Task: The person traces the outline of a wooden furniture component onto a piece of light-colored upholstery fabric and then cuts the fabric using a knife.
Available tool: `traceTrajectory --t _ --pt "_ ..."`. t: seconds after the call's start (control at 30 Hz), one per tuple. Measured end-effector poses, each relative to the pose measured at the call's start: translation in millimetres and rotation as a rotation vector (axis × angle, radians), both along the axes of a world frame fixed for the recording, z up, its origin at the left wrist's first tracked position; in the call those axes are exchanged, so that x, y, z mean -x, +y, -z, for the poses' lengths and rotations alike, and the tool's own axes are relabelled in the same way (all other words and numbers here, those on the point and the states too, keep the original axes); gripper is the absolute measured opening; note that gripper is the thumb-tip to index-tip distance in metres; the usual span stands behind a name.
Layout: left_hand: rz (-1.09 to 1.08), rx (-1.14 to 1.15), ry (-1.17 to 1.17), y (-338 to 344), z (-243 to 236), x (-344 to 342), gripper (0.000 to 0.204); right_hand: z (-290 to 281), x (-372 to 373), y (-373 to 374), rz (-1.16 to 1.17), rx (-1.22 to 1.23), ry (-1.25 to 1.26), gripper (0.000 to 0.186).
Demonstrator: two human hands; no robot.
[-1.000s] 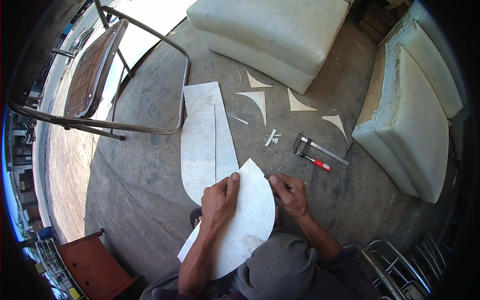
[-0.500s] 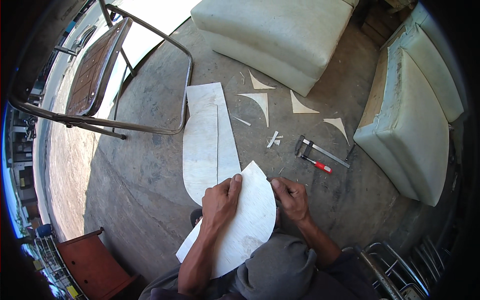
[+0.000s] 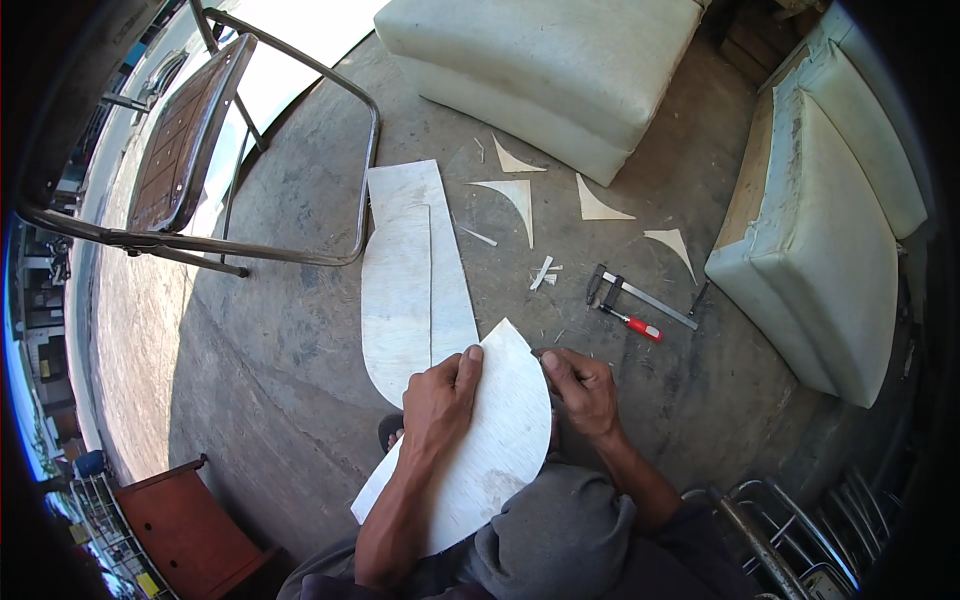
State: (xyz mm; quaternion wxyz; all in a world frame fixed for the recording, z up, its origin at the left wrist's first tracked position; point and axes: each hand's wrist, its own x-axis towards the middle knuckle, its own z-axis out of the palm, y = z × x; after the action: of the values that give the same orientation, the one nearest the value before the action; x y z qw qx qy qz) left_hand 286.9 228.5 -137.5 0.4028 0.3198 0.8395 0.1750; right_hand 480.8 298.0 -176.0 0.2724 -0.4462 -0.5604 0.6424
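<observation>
A thin white-faced board (image 3: 497, 420) with a rounded side and a pointed far corner rests across my lap. My left hand (image 3: 440, 400) grips its left edge, thumb on top near the point. At the board's right edge, just below the point, my right hand (image 3: 583, 388) is closed in a pinch. A small dark tip shows at its fingers, but I cannot make out what it holds. Beyond my left hand, a larger white board (image 3: 400, 290) of similar curved outline lies on the floor, with another straight-edged piece seemingly on top of it.
Several curved triangular offcuts (image 3: 512, 206) and thin slivers (image 3: 543, 272) lie ahead on the concrete. A bar clamp (image 3: 640, 305) with a red handle is right of them. Cream upholstered seats (image 3: 540, 70) stand behind and at right, a metal-framed folding chair (image 3: 190, 140) at left.
The view has shifted very slightly, so the floor things sit a little higher and further left. Both hands and the board on my lap keep nearly the same place.
</observation>
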Motion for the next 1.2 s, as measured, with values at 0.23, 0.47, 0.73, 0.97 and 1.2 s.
traceTrajectory --t 0.23,0.47,0.73,0.97,1.2 --pt "-0.063 -0.001 -0.022 -2.8 4.6 4.0 0.067 -4.9 -10.0 -9.3 -0.048 0.126 0.089 0.042" --pt "-0.632 -0.188 -0.102 15.5 25.6 90.1 0.060 19.7 13.3 -17.9 -0.142 0.312 0.369 0.058" --pt "-0.736 -0.673 -0.473 19.3 69.5 99.3 0.044 36.4 48.3 4.6 -0.093 0.297 0.049 0.037" --pt "-0.692 -0.576 -0.319 14.0 60.4 57.6 0.046 38.7 47.1 46.7 0.057 0.083 0.041 0.044" --pt "-0.626 -0.546 -0.248 12.3 48.3 35.5 0.048 38.1 67.9 57.5 0.154 -0.049 -0.027 0.051"
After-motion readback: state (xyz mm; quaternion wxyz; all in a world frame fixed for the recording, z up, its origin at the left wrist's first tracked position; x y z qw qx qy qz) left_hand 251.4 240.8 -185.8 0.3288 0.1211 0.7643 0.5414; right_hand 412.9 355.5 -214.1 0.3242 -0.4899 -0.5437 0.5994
